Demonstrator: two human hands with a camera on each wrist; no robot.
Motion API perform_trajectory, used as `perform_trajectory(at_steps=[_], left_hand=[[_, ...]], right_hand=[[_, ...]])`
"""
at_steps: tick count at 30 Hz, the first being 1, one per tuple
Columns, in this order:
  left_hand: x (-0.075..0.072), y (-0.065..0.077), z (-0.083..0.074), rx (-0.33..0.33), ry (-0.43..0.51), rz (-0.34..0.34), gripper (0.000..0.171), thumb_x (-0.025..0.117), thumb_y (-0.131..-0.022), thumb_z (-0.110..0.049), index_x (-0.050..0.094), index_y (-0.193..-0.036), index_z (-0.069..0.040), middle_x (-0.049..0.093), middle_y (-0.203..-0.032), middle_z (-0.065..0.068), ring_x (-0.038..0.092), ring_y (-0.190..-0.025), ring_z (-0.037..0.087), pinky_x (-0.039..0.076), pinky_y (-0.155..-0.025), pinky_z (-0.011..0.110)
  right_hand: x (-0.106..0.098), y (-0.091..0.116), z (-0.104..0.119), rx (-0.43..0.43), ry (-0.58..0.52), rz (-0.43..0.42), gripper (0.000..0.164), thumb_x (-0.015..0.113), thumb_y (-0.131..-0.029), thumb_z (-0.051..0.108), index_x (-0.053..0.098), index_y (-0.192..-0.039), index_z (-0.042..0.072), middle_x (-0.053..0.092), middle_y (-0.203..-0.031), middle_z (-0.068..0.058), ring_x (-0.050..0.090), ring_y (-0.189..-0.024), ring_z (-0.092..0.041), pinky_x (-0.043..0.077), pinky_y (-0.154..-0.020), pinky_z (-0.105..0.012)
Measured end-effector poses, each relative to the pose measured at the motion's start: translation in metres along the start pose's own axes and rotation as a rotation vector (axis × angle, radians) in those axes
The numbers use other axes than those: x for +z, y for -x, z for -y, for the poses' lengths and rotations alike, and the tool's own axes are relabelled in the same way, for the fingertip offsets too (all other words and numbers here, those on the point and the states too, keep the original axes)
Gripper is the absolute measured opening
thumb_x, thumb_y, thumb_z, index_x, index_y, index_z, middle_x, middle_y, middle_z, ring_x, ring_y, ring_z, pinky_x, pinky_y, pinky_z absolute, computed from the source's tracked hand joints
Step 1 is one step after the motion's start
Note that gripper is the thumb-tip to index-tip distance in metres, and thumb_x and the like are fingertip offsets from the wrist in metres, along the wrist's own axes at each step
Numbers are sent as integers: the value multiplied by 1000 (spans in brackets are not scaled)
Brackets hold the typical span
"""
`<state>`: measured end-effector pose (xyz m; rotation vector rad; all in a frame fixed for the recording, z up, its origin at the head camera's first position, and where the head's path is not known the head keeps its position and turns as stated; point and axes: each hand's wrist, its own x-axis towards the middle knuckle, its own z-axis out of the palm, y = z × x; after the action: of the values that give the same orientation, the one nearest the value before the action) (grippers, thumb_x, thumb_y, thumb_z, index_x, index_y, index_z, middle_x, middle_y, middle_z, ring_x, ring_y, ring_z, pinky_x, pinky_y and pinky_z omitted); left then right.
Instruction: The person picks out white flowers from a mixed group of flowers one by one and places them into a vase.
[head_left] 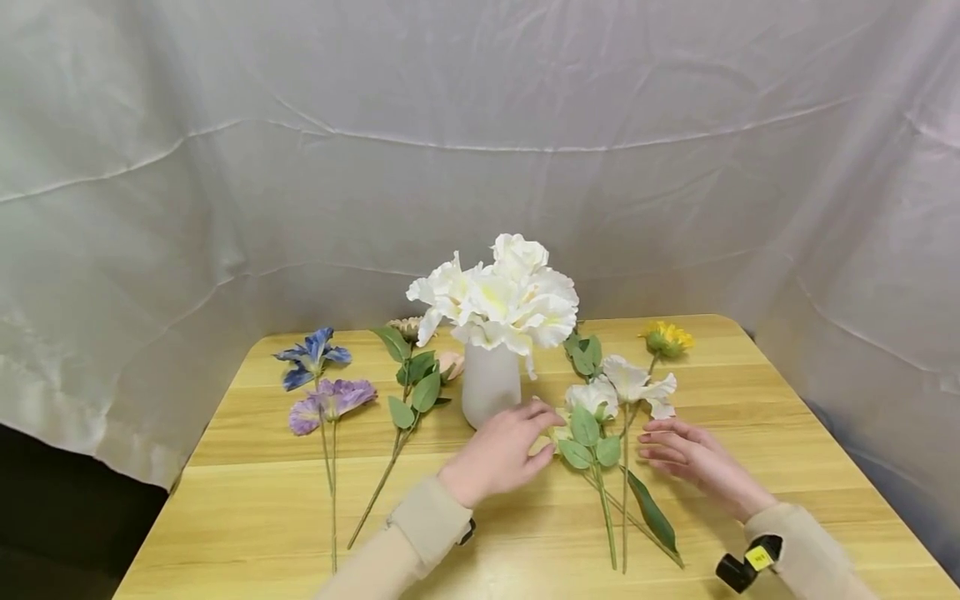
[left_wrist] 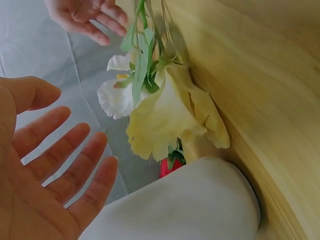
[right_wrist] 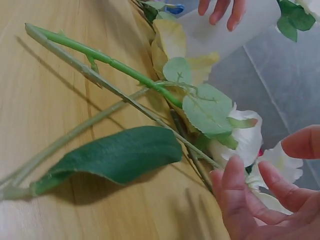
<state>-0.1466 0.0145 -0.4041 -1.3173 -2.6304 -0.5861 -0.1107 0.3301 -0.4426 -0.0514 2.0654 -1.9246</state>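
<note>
A white vase [head_left: 491, 387] stands upright near the middle of the table, filled with large white flowers [head_left: 506, 300]. My left hand [head_left: 502, 450] hovers in front of the vase, fingers spread and holding nothing. In the left wrist view, a pale yellow flower [left_wrist: 165, 115] lies beyond its fingers. My right hand [head_left: 697, 462] reaches in from the right, fingers loosely bent beside a white ruffled flower [head_left: 636, 383]. Between the hands lie a white rose-like flower [head_left: 592, 397], crossing stems [right_wrist: 110, 92] and a long dark green leaf [right_wrist: 117, 155].
On the left of the wooden table [head_left: 247, 500] lie a blue flower [head_left: 311, 357], a purple flower [head_left: 337, 402] and a leafy stem [head_left: 405, 392]. A yellow flower [head_left: 667, 339] lies back right, and a red flower [left_wrist: 171, 167] behind the vase. Grey curtain [head_left: 525, 192] surrounds the table.
</note>
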Motion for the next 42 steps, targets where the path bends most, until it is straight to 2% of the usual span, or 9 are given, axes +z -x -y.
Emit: perform_trajectory(at_steps=[4,7,13,18,24,29,36,39,42], left_hand=[[1,0,-2,26,2,-20,34,57,-92,-23,59,-124,-11,58,-125,4,62,-96,15,51,-91,27],[2,0,-1,31,4,-28,33,58,-91,-21,59,-123,-11,59,-124,4,63,-93,14,51,-89,27],[1,1,-1,26,11,-28,33,58,-91,-22,59,-122,-11,59,-123,4,62,-88,12,52,-84,23],[1,1,-1,28,16,-31,33,59,-91,-22,60,-122,-11,59,-123,4,62,-88,12,53,-83,23],[1,1,0,27,16,-36,33,59,-92,-23,60,-122,-11,59,-123,4,62,-91,12,52,-85,23],[-1,2,1,30,17,-39,33,58,-92,-23,60,-122,-11,59,-123,4,62,-93,13,52,-86,24],[-4,1,1,-17,5,-31,35,56,-93,-26,59,-125,-11,59,-123,2,60,-103,15,49,-94,27],[-4,2,3,-57,-10,-79,34,56,-93,-24,60,-123,-11,60,-122,1,58,-107,16,47,-97,30],[-6,5,7,-107,-15,-197,28,57,-91,-21,62,-117,-12,63,-116,0,59,-104,16,50,-93,31]], right_hand=[[2,-4,-4,23,-9,15,53,48,-99,20,30,-132,-17,54,-124,-20,59,-109,-26,50,-92,-29],[4,-8,-8,35,-57,35,50,48,-99,16,31,-132,-17,51,-125,-20,58,-110,-25,49,-95,-30],[2,-15,-14,70,-225,101,36,45,-99,12,42,-128,-10,56,-120,-12,58,-111,-24,48,-96,-28],[4,-18,-12,111,-277,77,29,46,-99,14,51,-121,-4,60,-114,-8,60,-108,-23,50,-91,-26],[8,-19,-8,121,-281,13,35,47,-99,17,37,-126,-4,61,-113,-10,61,-105,-23,52,-86,-23],[9,-20,-8,131,-350,-26,40,47,-99,15,29,-130,-4,62,-111,-12,62,-101,-21,53,-81,-19],[10,-22,-12,134,-459,12,21,47,-99,13,57,-114,2,66,-104,-8,63,-93,-15,53,-78,-17],[10,-22,-13,143,-489,-5,20,48,-99,13,60,-112,4,67,-99,-7,64,-87,-11,53,-73,-15],[11,-22,-14,150,-512,-24,21,49,-98,13,57,-114,3,68,-96,-6,64,-84,-10,53,-71,-14]])
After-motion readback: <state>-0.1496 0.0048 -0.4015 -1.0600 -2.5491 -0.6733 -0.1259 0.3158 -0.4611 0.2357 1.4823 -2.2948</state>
